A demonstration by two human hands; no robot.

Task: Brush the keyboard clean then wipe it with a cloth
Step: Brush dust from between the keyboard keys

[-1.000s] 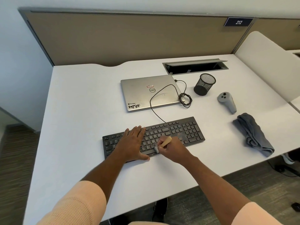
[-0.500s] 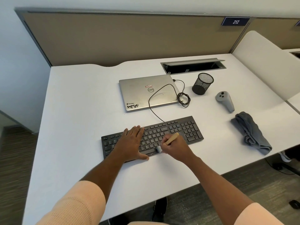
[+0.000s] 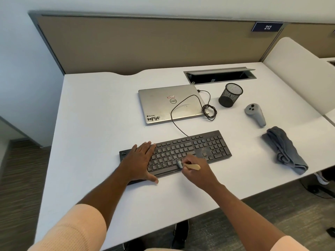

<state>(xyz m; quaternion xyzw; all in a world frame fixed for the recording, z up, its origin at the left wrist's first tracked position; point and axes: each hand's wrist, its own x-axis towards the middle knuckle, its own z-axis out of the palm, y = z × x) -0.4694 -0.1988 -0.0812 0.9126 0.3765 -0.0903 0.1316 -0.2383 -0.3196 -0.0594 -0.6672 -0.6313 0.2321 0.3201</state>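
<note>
Head view: the keyboard point(image 3: 199, 147) lies across the near middle of the tabletop point(image 3: 101, 124), its cable running back towards a closed laptop point(image 3: 168, 104). The left hand point(image 3: 139, 160) rests flat on the keyboard's left end, fingers point(image 3: 146, 148) straight and spread, thumb at the near edge. This is likely to pin the board so brushing cannot shove it about. The right hand point(image 3: 196, 172) pinches a small brush point(image 3: 191, 167) pen-fashion, fingers curled round its pale handle, bristles down on the lower key rows near the middle. That low grip probably gives control between keys. A pale smear shows right of the main key block, so brushing seems unfinished. The grey cloth point(image 3: 284, 151) lies bunched well to the right, untouched, probably set there ready for the wipe.
</note>
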